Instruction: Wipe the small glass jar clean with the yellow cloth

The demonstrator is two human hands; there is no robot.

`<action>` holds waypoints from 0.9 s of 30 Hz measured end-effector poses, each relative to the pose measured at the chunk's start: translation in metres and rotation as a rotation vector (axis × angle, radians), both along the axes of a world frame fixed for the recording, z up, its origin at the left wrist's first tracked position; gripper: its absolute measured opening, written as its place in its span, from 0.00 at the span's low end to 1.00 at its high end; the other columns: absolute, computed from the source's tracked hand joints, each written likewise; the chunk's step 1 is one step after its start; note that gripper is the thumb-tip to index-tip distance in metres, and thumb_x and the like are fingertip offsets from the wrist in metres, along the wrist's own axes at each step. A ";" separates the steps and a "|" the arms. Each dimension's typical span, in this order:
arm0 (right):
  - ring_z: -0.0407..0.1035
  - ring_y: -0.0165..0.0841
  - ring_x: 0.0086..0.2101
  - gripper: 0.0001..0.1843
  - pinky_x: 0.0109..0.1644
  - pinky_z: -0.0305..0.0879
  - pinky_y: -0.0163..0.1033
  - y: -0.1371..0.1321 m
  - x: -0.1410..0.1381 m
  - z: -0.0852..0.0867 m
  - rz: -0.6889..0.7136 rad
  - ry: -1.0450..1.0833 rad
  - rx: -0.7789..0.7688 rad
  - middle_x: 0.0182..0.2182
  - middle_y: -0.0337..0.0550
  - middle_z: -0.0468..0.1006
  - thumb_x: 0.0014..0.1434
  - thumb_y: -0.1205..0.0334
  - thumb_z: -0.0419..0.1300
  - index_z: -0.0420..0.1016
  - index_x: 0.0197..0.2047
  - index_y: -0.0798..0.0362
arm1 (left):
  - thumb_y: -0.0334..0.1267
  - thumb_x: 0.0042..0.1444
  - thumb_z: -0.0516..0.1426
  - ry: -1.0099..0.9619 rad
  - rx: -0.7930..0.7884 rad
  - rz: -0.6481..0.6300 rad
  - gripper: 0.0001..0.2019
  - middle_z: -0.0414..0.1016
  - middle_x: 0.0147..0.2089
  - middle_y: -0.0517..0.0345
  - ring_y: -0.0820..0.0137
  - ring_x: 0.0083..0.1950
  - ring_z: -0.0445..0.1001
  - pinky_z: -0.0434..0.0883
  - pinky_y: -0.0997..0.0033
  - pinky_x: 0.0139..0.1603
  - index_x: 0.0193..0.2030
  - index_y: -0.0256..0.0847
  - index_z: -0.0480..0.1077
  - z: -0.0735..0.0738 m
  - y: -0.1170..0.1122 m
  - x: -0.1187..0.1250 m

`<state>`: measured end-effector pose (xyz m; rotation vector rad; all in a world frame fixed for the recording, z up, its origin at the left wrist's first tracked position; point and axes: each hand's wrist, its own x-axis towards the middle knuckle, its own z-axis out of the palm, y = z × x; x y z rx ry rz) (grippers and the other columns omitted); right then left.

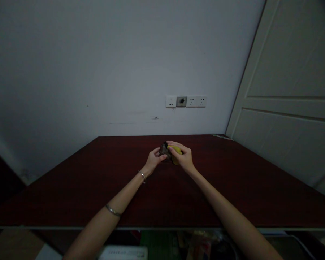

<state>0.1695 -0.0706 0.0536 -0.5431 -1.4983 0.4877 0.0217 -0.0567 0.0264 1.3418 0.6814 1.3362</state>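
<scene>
My left hand (152, 160) has its fingers closed round a small, dark brown, shiny object (164, 150) above the middle of the far half of the table. What kind of object it is cannot be made out. From the other side, my right hand (186, 156) grips a soft-looking yellow cloth (176, 160) and presses it against the dark object. Parts of both things are hidden behind my fingers. A bracelet (142, 176) circles my left wrist, and a second band (113, 210) sits further up that forearm.
The dark red table (162, 196) reaches to a pale wall with a row of sockets (196, 101). On the right stands a white panelled door (289, 108). Below the near table edge, a white box (124, 252), a green item (159, 246) and other packages lie in an open space.
</scene>
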 end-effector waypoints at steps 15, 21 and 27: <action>0.73 0.39 0.42 0.08 0.51 0.67 0.45 0.000 0.000 0.001 -0.041 -0.072 0.017 0.38 0.45 0.80 0.51 0.58 0.62 0.79 0.35 0.49 | 0.38 0.33 0.68 0.194 0.141 0.056 0.26 0.74 0.40 0.52 0.67 0.41 0.72 0.68 0.71 0.43 0.42 0.35 0.69 0.001 0.006 -0.004; 0.73 0.39 0.41 0.11 0.49 0.67 0.45 0.005 0.003 0.002 -0.007 -0.035 -0.108 0.37 0.46 0.80 0.50 0.56 0.62 0.79 0.35 0.51 | 0.37 0.33 0.68 0.205 0.166 0.006 0.26 0.74 0.39 0.53 0.68 0.40 0.72 0.67 0.71 0.43 0.41 0.34 0.69 0.006 0.000 -0.005; 0.74 0.41 0.39 0.16 0.46 0.69 0.44 0.011 0.003 0.001 0.026 0.096 -0.285 0.37 0.48 0.80 0.48 0.52 0.63 0.79 0.36 0.55 | 0.41 0.33 0.68 0.121 0.104 -0.060 0.27 0.74 0.40 0.51 0.67 0.40 0.72 0.68 0.70 0.44 0.42 0.34 0.69 0.006 -0.003 -0.003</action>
